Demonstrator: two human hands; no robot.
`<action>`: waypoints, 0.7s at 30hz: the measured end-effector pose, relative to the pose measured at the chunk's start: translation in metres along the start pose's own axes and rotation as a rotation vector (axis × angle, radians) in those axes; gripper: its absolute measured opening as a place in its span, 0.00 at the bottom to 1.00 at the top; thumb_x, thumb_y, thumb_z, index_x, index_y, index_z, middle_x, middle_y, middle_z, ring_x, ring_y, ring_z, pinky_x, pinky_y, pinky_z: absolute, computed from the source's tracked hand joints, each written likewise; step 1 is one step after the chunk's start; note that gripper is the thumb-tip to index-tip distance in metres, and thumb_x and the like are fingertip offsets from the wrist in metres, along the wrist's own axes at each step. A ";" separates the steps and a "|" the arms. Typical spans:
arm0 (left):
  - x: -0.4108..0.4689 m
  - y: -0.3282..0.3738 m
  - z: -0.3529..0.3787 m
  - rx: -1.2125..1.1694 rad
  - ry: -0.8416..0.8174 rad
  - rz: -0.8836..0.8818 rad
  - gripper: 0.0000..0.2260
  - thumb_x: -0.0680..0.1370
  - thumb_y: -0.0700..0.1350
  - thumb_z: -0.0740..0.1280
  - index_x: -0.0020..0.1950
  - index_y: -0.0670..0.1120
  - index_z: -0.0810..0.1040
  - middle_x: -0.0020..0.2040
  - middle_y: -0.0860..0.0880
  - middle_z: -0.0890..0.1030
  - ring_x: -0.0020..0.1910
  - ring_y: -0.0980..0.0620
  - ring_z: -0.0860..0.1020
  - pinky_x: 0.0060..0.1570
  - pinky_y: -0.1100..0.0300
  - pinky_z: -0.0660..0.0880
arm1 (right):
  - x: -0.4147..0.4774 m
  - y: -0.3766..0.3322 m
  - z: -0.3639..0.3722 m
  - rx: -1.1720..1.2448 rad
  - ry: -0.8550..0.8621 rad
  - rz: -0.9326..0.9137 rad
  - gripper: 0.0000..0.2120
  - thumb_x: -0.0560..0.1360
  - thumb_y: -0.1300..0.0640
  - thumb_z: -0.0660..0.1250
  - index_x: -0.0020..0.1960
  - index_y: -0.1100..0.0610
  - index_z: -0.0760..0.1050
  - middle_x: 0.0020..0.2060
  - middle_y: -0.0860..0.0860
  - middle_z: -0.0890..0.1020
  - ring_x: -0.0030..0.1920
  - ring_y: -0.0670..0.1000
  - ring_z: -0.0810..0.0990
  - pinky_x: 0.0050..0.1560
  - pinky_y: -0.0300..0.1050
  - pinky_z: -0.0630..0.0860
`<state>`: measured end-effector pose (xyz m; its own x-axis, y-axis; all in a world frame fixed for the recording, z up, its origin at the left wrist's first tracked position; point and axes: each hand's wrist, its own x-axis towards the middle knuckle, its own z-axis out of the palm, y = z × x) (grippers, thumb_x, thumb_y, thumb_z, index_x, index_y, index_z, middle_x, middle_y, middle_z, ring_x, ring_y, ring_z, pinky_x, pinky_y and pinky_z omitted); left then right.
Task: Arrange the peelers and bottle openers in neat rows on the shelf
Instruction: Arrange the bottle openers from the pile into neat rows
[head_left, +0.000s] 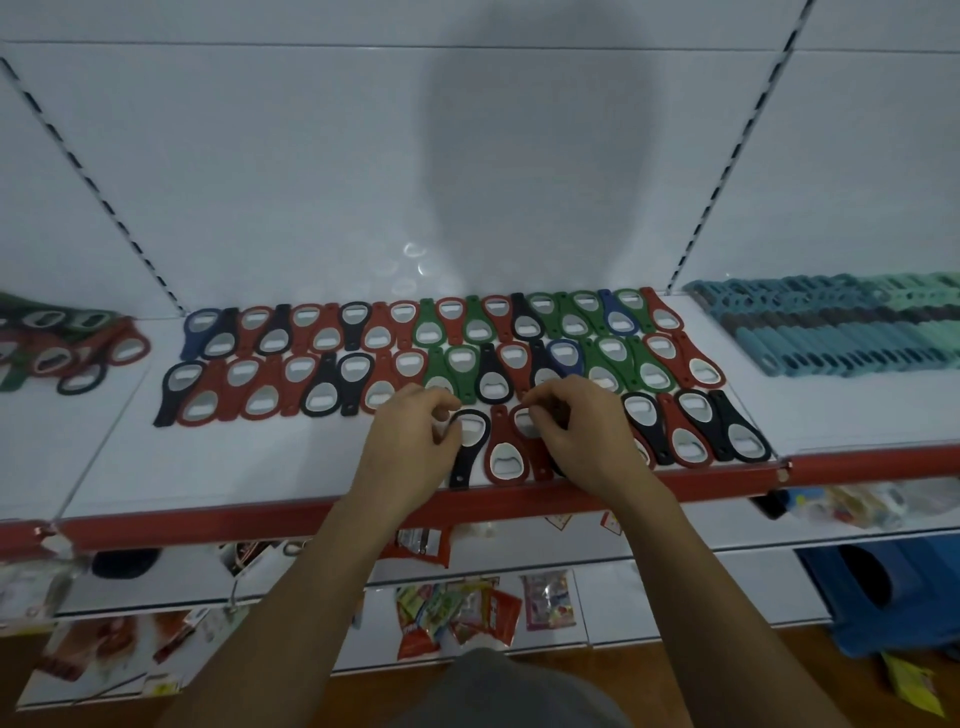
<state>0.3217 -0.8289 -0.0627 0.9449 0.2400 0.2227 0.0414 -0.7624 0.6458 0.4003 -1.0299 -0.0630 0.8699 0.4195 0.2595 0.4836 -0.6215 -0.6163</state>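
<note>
**Bottle openers in rows on a white shelf (234, 467), both hands at the front row.**

Far left, on the neighbouring bay: loose pile of openers (67, 343), overlapping. Across the back of the shelf: two packed rows of bottle openers (441, 353) in red, black, green and blue, heads alternating. Front centre: left hand (410, 441), grip curled and seemingly pinched on the head of a black opener (461, 467), handle toward the red shelf edge; contact partly hidden by the fingers. Just beside it: red opener (503, 452), head toward the edge, lying between the hands. Next: right hand (582, 441), grip clamped on the head of a second red opener (521, 422), mostly covered. Further right: front-row openers (696, 431), black and red, side by side. Far right, on the next bay: teal peelers (841, 332) stacked in rows.
</note>
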 end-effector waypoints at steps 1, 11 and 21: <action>-0.002 0.001 -0.001 0.006 -0.003 0.004 0.09 0.79 0.42 0.70 0.58 0.48 0.83 0.50 0.52 0.78 0.36 0.59 0.78 0.43 0.65 0.75 | -0.001 0.000 -0.001 -0.010 0.001 -0.010 0.04 0.79 0.59 0.70 0.51 0.54 0.83 0.43 0.47 0.79 0.41 0.46 0.76 0.42 0.30 0.69; -0.002 -0.006 -0.020 0.116 -0.318 0.124 0.14 0.78 0.41 0.72 0.62 0.52 0.82 0.57 0.55 0.74 0.44 0.61 0.76 0.45 0.70 0.71 | -0.008 0.012 0.002 -0.106 -0.119 -0.057 0.08 0.80 0.57 0.68 0.56 0.52 0.83 0.48 0.48 0.78 0.49 0.50 0.76 0.51 0.46 0.76; -0.012 -0.007 -0.012 0.063 -0.239 0.105 0.11 0.78 0.42 0.74 0.58 0.53 0.84 0.51 0.58 0.74 0.44 0.60 0.75 0.44 0.70 0.70 | -0.007 0.005 -0.005 -0.104 -0.176 -0.051 0.08 0.82 0.57 0.65 0.57 0.53 0.83 0.49 0.51 0.77 0.50 0.54 0.75 0.53 0.52 0.75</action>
<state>0.3064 -0.8189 -0.0608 0.9947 0.0145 0.1021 -0.0477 -0.8135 0.5796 0.3966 -1.0395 -0.0639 0.8178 0.5558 0.1491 0.5422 -0.6574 -0.5233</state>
